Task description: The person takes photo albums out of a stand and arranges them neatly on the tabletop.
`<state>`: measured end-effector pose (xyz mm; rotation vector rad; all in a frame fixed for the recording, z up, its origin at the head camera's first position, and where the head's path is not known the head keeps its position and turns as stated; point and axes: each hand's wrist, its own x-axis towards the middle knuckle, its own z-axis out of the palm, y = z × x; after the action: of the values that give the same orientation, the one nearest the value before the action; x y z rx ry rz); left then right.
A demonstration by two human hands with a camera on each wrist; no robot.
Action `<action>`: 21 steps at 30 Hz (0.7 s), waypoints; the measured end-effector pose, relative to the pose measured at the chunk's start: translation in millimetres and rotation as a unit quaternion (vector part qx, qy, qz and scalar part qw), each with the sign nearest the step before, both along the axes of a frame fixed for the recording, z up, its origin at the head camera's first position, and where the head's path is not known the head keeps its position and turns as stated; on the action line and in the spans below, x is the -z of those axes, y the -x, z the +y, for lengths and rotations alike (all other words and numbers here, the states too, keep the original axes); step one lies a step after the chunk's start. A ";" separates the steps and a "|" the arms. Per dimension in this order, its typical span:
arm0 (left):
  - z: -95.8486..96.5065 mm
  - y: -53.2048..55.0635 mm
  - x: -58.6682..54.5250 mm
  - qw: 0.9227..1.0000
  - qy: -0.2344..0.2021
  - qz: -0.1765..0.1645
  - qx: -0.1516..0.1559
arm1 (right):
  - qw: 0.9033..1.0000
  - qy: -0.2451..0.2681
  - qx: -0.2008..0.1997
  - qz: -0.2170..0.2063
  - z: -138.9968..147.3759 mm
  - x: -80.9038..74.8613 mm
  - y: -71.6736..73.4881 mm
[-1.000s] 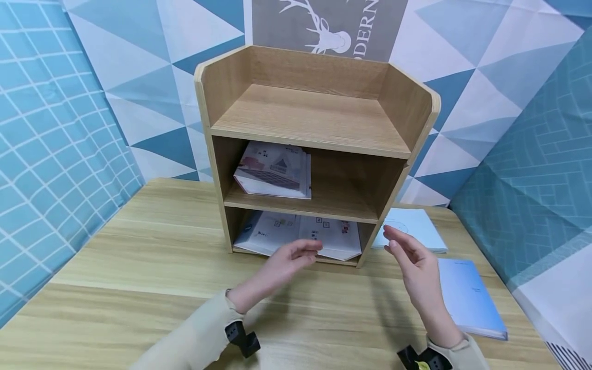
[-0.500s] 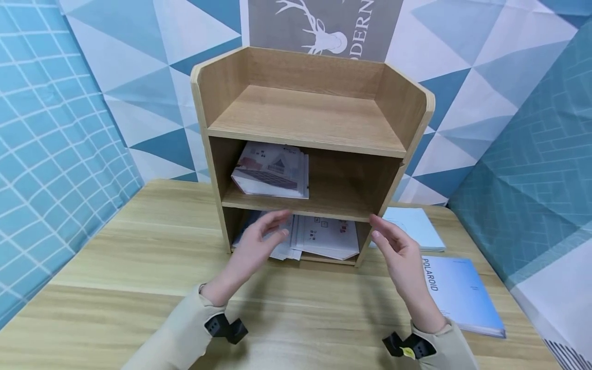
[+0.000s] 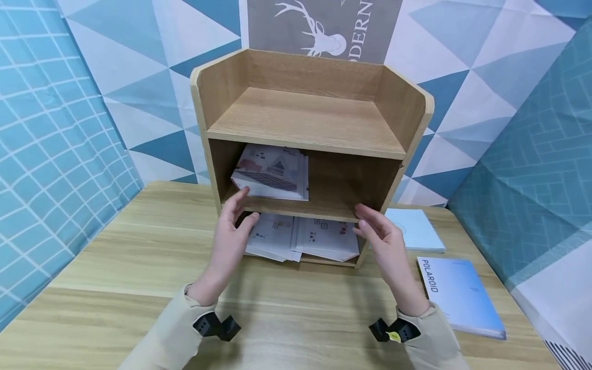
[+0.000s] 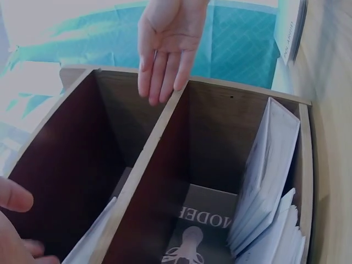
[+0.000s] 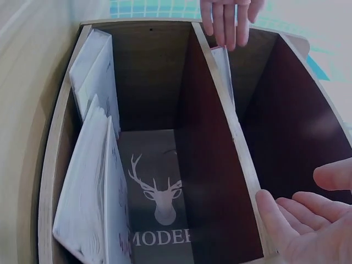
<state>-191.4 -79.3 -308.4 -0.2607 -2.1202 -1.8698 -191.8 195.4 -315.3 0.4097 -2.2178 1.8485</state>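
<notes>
A wooden shelf unit (image 3: 305,118) stands on the table in front of me. My left hand (image 3: 226,234) is at the left end of the middle board, thumb and fingers apart, near a white book (image 3: 277,172) with a building on its cover. At the board's right end, my right hand (image 3: 381,234) has its fingertips over the front edge (image 5: 242,148), palm turned inward. Neither hand grips a book. On the bottom level, white books (image 3: 328,239) lie side by side, the left one (image 3: 273,234) partly hidden by my left hand.
Right of the shelf unit lie a pale blue book (image 3: 416,228) and a blue book (image 3: 462,295) marked POLAROID. A patterned cloth (image 3: 134,77) hangs behind the unit. Both wrists carry black devices (image 3: 217,326) over light sleeves.
My left hand has moved left and up from the bottom books to the middle board. The right hand has moved left to that board. The lower left book's front edge now sticks out further.
</notes>
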 end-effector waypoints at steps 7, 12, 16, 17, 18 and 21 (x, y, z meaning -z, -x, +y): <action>0.2 1.7 0.3 1.000 0.006 -0.022 0.007 | 0.999 0.024 -0.020 -0.009 -14.5 -5.5 10.1; -7.1 7.6 -6.2 0.998 -0.010 -0.053 0.020 | 0.998 0.030 -0.045 -0.019 -32.1 -10.1 19.6; -10.4 11.5 -12.6 0.996 -0.022 -0.081 0.030 | 0.997 0.026 -0.061 -0.039 -43.8 -11.9 25.9; -11.4 12.9 -13.9 0.995 -0.025 -0.089 0.032 | 0.997 0.025 -0.065 -0.044 -46.8 -12.4 27.4; -12.5 14.3 -15.0 0.994 -0.031 -0.097 0.034 | 0.996 0.021 -0.068 -0.050 -49.9 -13.2 28.5; -16.0 19.3 -17.6 0.992 -0.055 -0.112 0.038 | 0.996 -0.005 -0.068 -0.063 -58.9 -15.8 31.9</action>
<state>-210.7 -95.3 -290.8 -0.1127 -2.1638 -2.1416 -223.7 136.5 -299.5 0.4684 -2.3343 1.9839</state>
